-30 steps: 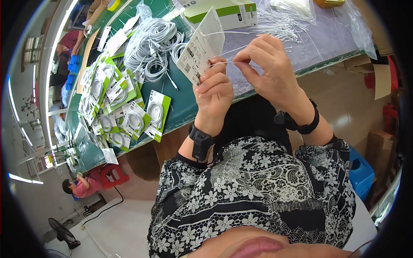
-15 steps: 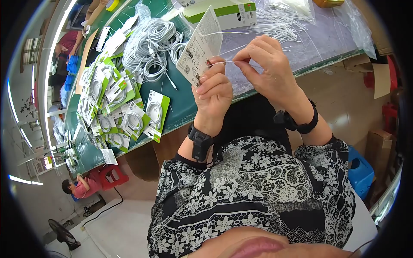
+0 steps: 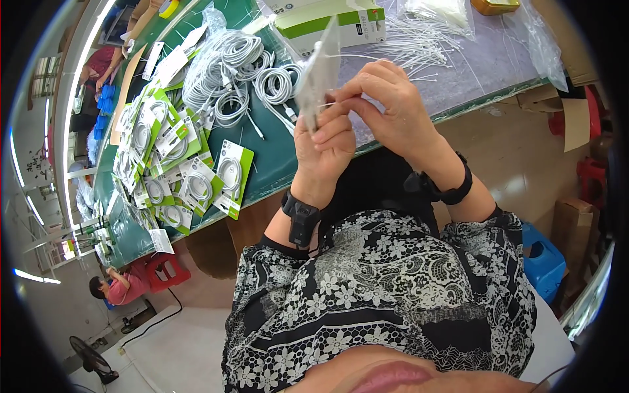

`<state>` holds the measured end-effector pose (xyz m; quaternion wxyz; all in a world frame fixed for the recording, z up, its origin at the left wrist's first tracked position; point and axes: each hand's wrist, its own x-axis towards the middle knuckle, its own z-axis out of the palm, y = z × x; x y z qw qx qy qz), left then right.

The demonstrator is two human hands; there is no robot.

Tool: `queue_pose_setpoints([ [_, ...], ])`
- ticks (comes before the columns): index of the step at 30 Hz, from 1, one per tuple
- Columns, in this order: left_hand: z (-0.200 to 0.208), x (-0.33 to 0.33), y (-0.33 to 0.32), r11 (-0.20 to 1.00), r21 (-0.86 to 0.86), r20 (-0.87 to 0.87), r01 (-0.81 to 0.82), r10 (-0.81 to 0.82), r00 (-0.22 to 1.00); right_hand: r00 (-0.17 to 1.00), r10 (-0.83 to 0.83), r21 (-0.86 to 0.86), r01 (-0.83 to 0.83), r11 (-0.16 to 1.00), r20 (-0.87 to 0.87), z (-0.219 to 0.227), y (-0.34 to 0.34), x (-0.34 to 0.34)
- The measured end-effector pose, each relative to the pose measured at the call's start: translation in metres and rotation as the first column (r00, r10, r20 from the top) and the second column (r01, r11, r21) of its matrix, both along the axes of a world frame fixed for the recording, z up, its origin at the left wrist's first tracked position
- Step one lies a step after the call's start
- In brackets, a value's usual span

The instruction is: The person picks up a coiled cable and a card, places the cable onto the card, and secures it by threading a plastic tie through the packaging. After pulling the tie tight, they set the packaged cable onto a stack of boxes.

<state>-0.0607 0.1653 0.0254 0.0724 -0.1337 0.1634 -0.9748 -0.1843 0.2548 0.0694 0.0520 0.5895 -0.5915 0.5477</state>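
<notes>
Upright in my left hand (image 3: 322, 149) is a packaging card (image 3: 318, 75), now seen almost edge-on, so its printed face hardly shows. The fingers of that hand are closed around its lower part. My right hand (image 3: 395, 108) is closed in a pinch just right of the card, on a thin white cable tie (image 3: 329, 103) running to the card. A second thin white strand (image 3: 350, 56) sticks out from the card higher up. Whatever lies behind the card is hidden.
Left on the green table lies a heap of carded white cables (image 3: 157, 141). Behind it are coiled grey-white cables (image 3: 232, 62). A white and green box (image 3: 331, 29) stands beyond my hands, with loose cable ties (image 3: 419, 49) to its right. Another person (image 3: 124, 286) sits far left.
The card has turned from showing its printed face to nearly edge-on. My right hand has moved left, closer to the card, and the stretch of tie between them is shorter.
</notes>
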Motion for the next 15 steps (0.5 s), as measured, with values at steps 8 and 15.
queue_pose_setpoints([
  [8, 0.017, 0.005, 0.005, 0.753, -0.656, 0.394, -0.05, 0.398, 0.829, 0.983, 0.02, 0.062, -0.032, 0.998, 0.181, -0.02, 0.011, -0.015],
  [15, 0.018, 0.003, 0.006, 0.532, -0.837, 0.322, -0.125, 0.665, 0.674, 0.95, -0.218, -0.057, 0.21, 0.976, -0.224, -0.022, 0.034, -0.015],
])
